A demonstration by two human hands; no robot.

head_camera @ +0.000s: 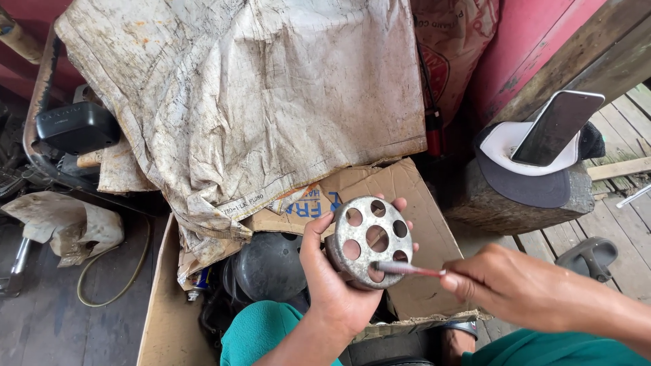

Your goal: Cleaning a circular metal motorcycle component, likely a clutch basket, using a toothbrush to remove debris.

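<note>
Your left hand (333,285) is gripping a holed metal disc (369,240) upright, fingers wrapped around its rim. Your right hand (505,285), fingers pinched together, is pointing a thin rod (407,269) leftward into the disc's lower hole.

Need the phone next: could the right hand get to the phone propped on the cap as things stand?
Probably yes. The phone leans in the open on the cap, nothing lying between it and the right hand. But that hand's fingers are holding a thin tool against the metal disc.
</note>
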